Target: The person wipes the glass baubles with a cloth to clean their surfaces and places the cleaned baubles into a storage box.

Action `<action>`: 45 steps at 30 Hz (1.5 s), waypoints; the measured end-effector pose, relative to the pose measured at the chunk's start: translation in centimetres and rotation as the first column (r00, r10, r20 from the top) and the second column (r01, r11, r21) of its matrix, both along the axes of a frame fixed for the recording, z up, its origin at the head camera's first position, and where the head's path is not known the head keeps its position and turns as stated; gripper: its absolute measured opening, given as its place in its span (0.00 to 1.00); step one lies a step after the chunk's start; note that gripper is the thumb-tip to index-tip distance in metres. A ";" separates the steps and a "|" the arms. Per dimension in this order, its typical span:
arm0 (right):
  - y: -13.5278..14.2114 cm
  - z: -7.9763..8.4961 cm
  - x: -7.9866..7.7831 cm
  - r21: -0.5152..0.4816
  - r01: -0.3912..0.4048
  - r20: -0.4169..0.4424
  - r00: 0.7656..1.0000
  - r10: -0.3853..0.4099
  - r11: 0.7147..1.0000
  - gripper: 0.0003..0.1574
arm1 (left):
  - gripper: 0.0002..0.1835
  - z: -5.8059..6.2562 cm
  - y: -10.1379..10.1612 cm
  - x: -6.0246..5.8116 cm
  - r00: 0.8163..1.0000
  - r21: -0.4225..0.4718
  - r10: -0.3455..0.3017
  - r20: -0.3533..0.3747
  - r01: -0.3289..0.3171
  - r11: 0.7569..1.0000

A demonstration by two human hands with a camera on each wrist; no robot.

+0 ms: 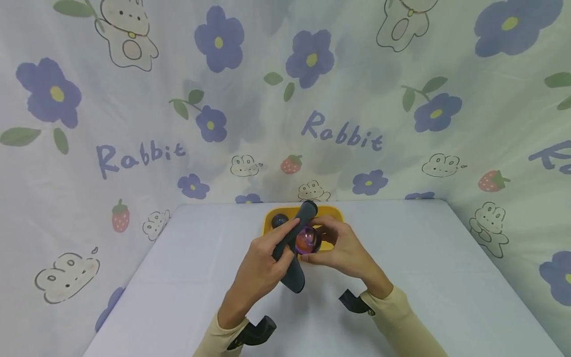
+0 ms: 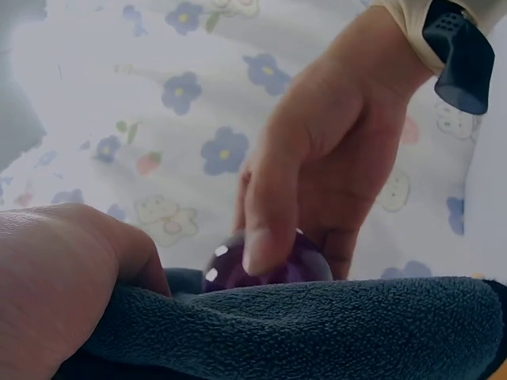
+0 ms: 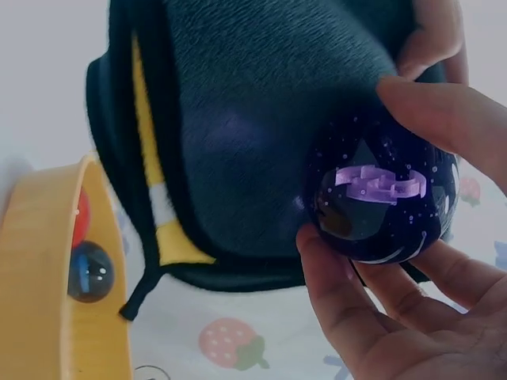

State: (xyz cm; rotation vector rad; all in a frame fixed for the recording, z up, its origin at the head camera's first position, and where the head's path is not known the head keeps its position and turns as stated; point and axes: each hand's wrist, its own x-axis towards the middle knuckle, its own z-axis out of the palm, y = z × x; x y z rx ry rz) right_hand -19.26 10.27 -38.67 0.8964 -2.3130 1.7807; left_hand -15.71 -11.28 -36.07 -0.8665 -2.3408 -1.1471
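Observation:
In the head view my left hand (image 1: pixel 256 265) grips a folded dark teal plush cloth (image 1: pixel 293 275), its thumb and fingers curled round the fold. Black edging and a yellow stripe show on the cloth (image 3: pixel 238 142) in the right wrist view. My right hand (image 1: pixel 350 253) holds a glossy, see-through purple ball (image 1: pixel 306 240) between thumb and fingertips, right beside the cloth. Light purple lettering or a small shape shows on the ball (image 3: pixel 380 190); whether it is inside or reflected I cannot tell. From the left wrist view, the cloth hides the ball's lower part.
Behind the hands, a yellow tray (image 1: pixel 337 214) stands on the white table (image 1: pixel 214 258). It holds a dark ball (image 1: pixel 279 220) and a red ball (image 3: pixel 81 218). A flower-and-rabbit printed curtain (image 1: pixel 250 114) hangs round the back and sides.

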 end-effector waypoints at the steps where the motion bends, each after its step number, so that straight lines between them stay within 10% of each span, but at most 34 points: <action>1: 0.0 0.0 0.1 -0.004 -0.004 0.000 1.000 0.004 1.000 0.38 | 0.31 0.0 0.0 0.0 1.000 -0.003 -0.001 0.003 0.001 1.000; 31: 0.8 0.4 -0.2 -0.239 0.034 -0.022 0.999 -0.040 0.970 0.41 | 0.35 -0.3 0.6 -0.2 0.992 -0.060 0.029 0.124 -0.021 0.998; 45: 1.8 0.4 -1.0 -0.115 0.135 -0.056 0.988 -0.142 0.984 0.37 | 0.34 -0.1 0.8 0.7 0.996 -0.006 0.005 0.087 -0.005 1.000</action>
